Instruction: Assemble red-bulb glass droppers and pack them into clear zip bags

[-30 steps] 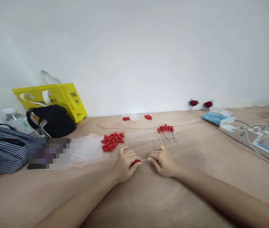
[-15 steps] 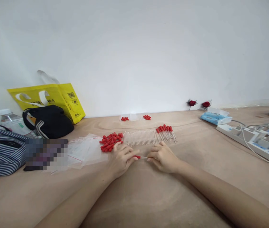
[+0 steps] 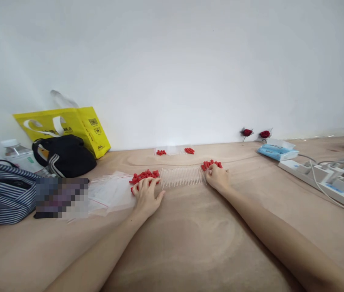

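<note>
My left hand (image 3: 147, 198) rests with spread fingers on a heap of small red rubbery caps (image 3: 145, 175), covering the near part of it. To the right of the heap, thin whitish sticks (image 3: 180, 177) with small rounded ends lie side by side in a row. My right hand (image 3: 219, 178) is at the right end of that row, fingers curled in a pinch at a red-capped stick (image 3: 204, 175). Beyond its knuckles show the red ends of several capped sticks (image 3: 214, 164), their shafts mostly hidden by the hand.
Clear plastic bags (image 3: 111, 190) lie left of the heap. Further left are a striped bag (image 3: 6, 194), a black pouch (image 3: 68, 156), a bottle (image 3: 20, 154) and a yellow bag (image 3: 83, 129). A tissue pack (image 3: 276, 152) and a power strip (image 3: 317, 178) with cables stand right.
My hands have parted. The left let go of the red cap and moved onto the heap; the right carried the capped stick forward and right to the other capped sticks.
</note>
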Demonstrator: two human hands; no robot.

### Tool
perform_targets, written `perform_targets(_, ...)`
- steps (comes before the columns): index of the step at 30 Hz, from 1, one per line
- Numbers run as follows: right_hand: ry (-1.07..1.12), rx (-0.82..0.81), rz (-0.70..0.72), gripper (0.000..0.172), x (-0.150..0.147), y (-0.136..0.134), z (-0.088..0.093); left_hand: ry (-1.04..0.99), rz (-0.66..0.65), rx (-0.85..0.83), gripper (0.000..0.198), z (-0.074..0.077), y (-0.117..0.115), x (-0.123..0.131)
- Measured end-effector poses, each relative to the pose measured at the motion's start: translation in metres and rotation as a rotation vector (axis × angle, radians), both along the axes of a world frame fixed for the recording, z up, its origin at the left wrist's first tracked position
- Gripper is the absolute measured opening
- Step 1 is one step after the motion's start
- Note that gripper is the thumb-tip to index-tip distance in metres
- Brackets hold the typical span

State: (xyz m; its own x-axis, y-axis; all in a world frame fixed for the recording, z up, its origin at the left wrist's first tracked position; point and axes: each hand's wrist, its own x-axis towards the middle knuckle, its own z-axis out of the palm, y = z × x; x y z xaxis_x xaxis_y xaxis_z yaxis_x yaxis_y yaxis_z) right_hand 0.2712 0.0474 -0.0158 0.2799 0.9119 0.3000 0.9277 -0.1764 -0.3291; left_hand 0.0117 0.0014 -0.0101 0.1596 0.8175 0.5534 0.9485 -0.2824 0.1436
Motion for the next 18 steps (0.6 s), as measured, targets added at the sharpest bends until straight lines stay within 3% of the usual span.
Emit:
perform_targets(8, -0.061, 0.038, 0.040, 0.022, -0.003, 0.000, -0.001, 0.034, 0.121, -0.028, 0.027, 0.005, 0.007, -0.012)
perform_targets(12, -0.119, -0.035, 0.084, 0.025, -0.010, -0.001, 0.003, 0.080, 0.158, -0.003, 0.023, 0.006, 0.013, -0.020)
perform_targets(18, -0.227, -0.102, 0.064, 0.018, -0.016, 0.002, 0.005, 0.172, 0.011, 0.041, 0.021, 0.001, 0.028, -0.022)
